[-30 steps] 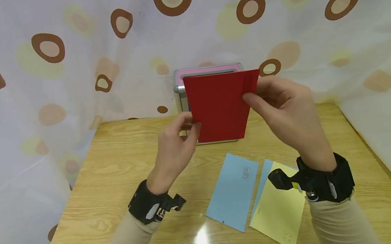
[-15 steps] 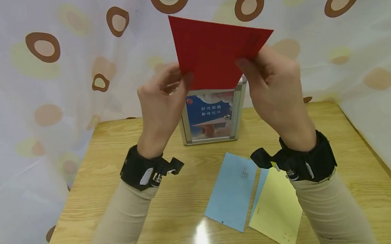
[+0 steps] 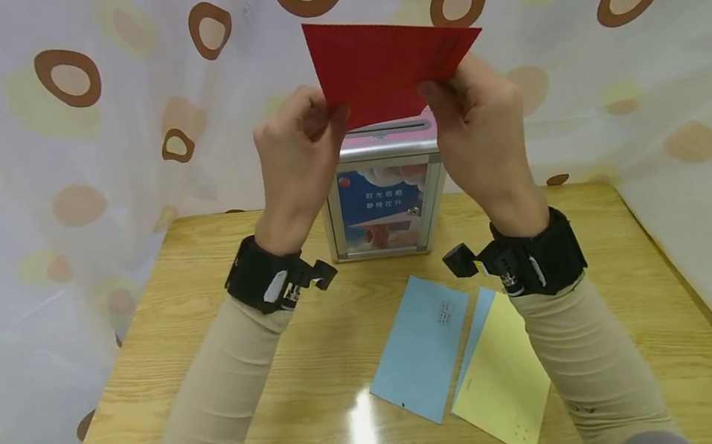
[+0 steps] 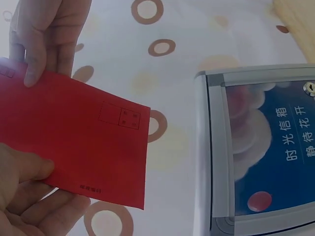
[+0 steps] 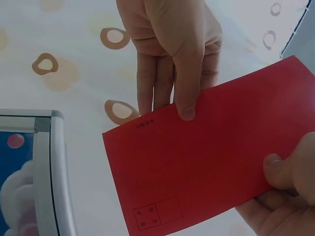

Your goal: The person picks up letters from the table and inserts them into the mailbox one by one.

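Observation:
A red envelope (image 3: 376,69) is held up between both hands, above the slotted pink top of a metal-framed letter box (image 3: 387,203). My left hand (image 3: 301,162) pinches its left edge, thumb on the near face. The right hand (image 3: 483,138) pinches the opposite edge in the same way. Printed stamp squares show on the red envelope (image 4: 88,132) in the left wrist view. From the right wrist, the envelope (image 5: 211,152) stands apart from the box's silver edge (image 5: 59,177). The slot (image 3: 387,128) lies just below the envelope's lower edge.
On the wooden table (image 3: 273,413) lie a blue envelope (image 3: 420,348) and a yellow envelope (image 3: 504,375), which partly covers another blue one (image 3: 475,334). A patterned white curtain (image 3: 133,116) hangs behind and at both sides.
Both hands have raised the red envelope from in front of the box to above it and tilted it. In the last half second it rose slightly more, exposing the slot.

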The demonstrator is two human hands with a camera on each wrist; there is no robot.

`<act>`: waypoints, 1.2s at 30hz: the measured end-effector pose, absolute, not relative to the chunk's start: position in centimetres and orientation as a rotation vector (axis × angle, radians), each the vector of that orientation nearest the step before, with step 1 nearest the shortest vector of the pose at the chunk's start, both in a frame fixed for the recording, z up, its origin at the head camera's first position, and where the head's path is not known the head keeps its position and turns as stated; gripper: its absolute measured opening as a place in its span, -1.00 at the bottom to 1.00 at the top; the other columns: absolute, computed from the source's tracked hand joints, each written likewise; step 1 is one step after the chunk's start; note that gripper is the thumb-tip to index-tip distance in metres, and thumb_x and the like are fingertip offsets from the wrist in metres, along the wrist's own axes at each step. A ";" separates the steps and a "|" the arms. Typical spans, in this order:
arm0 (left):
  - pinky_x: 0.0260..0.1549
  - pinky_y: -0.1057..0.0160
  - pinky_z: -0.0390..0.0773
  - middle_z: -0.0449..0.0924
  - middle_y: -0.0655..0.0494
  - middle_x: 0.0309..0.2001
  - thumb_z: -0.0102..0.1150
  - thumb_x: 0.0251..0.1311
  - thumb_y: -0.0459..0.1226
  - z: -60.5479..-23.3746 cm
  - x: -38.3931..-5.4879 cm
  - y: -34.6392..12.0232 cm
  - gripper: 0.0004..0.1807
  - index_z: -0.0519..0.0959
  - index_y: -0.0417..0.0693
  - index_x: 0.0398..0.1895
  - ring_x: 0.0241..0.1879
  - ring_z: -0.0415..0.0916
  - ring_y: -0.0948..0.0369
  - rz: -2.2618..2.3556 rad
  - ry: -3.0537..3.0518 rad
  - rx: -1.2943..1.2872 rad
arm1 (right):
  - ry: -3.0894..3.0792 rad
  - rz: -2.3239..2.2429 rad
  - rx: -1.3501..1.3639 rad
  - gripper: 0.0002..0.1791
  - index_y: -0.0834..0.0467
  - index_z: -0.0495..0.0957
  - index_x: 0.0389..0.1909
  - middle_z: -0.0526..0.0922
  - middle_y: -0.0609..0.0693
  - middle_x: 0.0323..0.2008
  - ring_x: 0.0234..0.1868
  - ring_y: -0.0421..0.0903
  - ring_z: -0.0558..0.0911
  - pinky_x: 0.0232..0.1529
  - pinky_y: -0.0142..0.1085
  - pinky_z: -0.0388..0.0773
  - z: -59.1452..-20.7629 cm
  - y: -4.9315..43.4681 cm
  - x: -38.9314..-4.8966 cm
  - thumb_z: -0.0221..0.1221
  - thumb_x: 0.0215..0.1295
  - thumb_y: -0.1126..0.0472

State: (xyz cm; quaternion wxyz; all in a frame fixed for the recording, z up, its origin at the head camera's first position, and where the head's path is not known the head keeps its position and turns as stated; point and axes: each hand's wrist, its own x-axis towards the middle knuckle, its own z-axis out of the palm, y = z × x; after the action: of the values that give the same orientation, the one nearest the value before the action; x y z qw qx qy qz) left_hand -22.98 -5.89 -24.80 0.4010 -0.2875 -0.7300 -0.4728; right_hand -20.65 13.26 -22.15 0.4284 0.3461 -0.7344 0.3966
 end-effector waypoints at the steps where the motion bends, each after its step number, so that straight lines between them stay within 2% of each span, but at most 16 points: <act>1: -0.09 0.35 0.62 0.74 -0.05 -0.21 0.22 0.28 -0.32 -24.9 -23.2 -5.9 -0.86 0.62 -0.26 -0.23 -0.16 0.66 0.29 -1.187 -1.854 -0.724 | -1.836 0.985 0.866 -0.73 0.37 0.54 0.05 0.68 0.18 -0.03 -0.07 -0.10 0.67 0.01 -0.33 0.61 -22.3 13.3 -20.9 0.03 0.44 0.36; 6: -0.13 0.36 0.63 0.74 -0.04 -0.25 0.21 0.28 -0.33 -25.1 -24.2 -5.8 -0.88 0.61 -0.26 -0.24 -0.18 0.66 0.30 -1.131 -1.894 -0.697 | -1.849 0.972 0.876 -0.72 0.38 0.53 0.07 0.67 0.20 -0.02 -0.06 -0.07 0.67 0.00 -0.32 0.61 -22.7 13.5 -22.0 0.03 0.45 0.35; 10: -0.15 0.37 0.64 0.73 -0.03 -0.27 0.20 0.29 -0.34 -25.4 -25.0 -5.7 -0.88 0.61 -0.25 -0.23 -0.20 0.67 0.29 -1.128 -1.910 -0.690 | -1.867 1.011 0.814 -0.73 0.34 0.54 0.07 0.68 0.14 -0.02 -0.06 -0.12 0.66 0.01 -0.30 0.61 -23.0 13.5 -22.8 0.06 0.42 0.35; 16: -0.17 0.35 0.65 0.74 -0.02 -0.24 0.18 0.30 -0.34 -26.2 -26.1 -5.4 -0.88 0.62 -0.24 -0.21 -0.21 0.67 0.29 -1.109 -1.950 -0.674 | -1.894 1.076 0.754 -0.75 0.35 0.56 0.02 0.69 0.15 -0.04 -0.07 -0.13 0.67 0.00 -0.34 0.61 -23.8 13.7 -23.7 0.07 0.38 0.42; 29: -0.21 0.28 0.68 0.75 -0.05 -0.29 0.17 0.28 -0.40 -27.4 -26.9 -5.4 -0.93 0.63 -0.24 -0.29 -0.24 0.68 0.24 -1.075 -1.947 -0.696 | -1.926 1.165 0.703 -0.78 0.41 0.56 -0.04 0.69 0.22 -0.10 -0.13 -0.08 0.68 -0.01 -0.33 0.62 -23.8 12.9 -22.8 0.04 0.36 0.50; 36: -0.21 0.27 0.69 0.75 -0.04 -0.29 0.16 0.28 -0.40 -27.6 -27.3 -5.5 -0.93 0.62 -0.23 -0.26 -0.24 0.68 0.24 -1.072 -1.947 -0.709 | -1.936 1.177 0.683 -0.78 0.42 0.54 -0.03 0.69 0.23 -0.09 -0.11 -0.09 0.67 0.03 -0.30 0.61 -24.0 12.9 -23.1 0.04 0.37 0.49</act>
State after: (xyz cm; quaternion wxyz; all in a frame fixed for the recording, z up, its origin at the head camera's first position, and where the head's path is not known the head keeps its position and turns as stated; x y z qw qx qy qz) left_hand -27.33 -5.48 -27.63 0.3935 -0.2794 -0.7672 -0.4226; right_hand -23.14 12.90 -23.96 0.3781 0.2674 -0.7573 0.4604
